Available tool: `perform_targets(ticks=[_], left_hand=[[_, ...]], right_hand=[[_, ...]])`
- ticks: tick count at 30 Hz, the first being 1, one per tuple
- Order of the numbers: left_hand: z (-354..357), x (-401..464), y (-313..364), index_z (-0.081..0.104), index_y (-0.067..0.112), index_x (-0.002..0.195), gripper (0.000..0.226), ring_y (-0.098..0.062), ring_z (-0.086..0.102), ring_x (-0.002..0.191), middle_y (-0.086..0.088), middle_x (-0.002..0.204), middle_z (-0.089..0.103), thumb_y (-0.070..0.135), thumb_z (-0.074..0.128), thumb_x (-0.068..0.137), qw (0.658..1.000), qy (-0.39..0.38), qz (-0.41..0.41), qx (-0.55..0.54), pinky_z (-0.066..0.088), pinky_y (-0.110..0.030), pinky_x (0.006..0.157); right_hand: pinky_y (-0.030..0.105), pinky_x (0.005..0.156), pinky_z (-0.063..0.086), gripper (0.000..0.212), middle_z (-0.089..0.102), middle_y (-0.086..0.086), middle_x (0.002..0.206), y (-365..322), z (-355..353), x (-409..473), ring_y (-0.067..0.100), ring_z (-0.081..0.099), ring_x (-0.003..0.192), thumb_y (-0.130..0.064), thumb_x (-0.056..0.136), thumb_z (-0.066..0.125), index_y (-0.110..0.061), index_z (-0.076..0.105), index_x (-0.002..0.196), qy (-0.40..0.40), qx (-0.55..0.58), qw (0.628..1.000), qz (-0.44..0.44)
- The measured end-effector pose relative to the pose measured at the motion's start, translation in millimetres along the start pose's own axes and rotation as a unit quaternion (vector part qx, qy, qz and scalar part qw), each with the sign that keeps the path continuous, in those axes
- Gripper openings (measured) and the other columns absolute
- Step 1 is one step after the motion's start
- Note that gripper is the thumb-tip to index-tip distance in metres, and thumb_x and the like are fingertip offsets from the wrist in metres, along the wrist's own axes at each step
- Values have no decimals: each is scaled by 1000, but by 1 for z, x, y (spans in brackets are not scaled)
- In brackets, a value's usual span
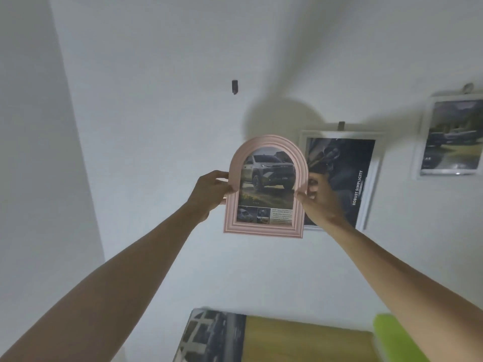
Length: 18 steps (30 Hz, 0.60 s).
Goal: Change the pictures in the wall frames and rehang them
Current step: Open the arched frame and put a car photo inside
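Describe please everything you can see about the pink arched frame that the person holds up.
The pink frame has a rounded arch top, a straight bottom and stepped mouldings; it looks like plastic or painted wood. It holds a printed page showing a pickup truck above smaller photos and text. It is upright, slightly tilted, raised before the white wall, below an empty hook. The left hand and right hand hold its side edges.

Arched frame (265, 186) held up before the wall, left hand (210, 190) on its left edge, right hand (320, 195) on its right. Hook (234, 87) on wall above it, well apart. Second frame (339, 178) hangs just behind, to the right; third frame (450, 138) farther right. Table (300, 340) below.
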<state>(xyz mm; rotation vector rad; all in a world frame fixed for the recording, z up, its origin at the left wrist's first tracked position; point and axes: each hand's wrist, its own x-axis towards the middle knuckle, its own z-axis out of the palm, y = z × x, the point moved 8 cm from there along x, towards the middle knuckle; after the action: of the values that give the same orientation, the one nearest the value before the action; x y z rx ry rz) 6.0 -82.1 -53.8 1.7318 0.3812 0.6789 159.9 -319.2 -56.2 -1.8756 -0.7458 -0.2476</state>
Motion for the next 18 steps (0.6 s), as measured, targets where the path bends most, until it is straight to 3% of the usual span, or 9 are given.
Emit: perform_targets(ticks=[4,9,13,15,18], left_hand=[[26,-35,-53,69,11,107,27,-17,68,81,-4,89,75,6,75,81,997,-4,-77,-23,55,-29,71],[52,-78,-139,70,13,103,23,-22,69,88,-9,96,74,6,73,82,987,-6,-160,-5,56,-35,79],[70,-118,-197,69,12,102,20,-25,68,90,-9,97,71,5,73,83,976,-5,-219,5,55,-33,73],[82,-136,-220,69,11,104,21,-25,68,92,-10,98,71,6,73,83,971,-15,-239,10,55,-36,78],[97,-159,-244,67,14,105,22,-24,68,95,-7,99,71,11,74,84,967,-23,-253,30,55,-37,82]], right_hand=[[13,61,42,48,61,-2,113,49,8,-43,17,64,96,-25,90,70,-20,46,130,-29,-1,998,48],[16,59,43,55,61,3,121,123,25,-109,20,64,97,-28,92,66,-24,39,140,-89,-8,986,138],[13,55,38,56,61,-1,118,167,33,-161,10,61,87,-29,93,63,-26,37,142,-122,-7,971,206],[16,57,41,56,61,-1,119,189,34,-183,6,61,86,-31,92,63,-28,37,142,-143,-10,962,233],[24,69,48,61,62,-1,122,219,35,-209,15,65,96,-35,90,66,-28,35,143,-178,-15,945,274]])
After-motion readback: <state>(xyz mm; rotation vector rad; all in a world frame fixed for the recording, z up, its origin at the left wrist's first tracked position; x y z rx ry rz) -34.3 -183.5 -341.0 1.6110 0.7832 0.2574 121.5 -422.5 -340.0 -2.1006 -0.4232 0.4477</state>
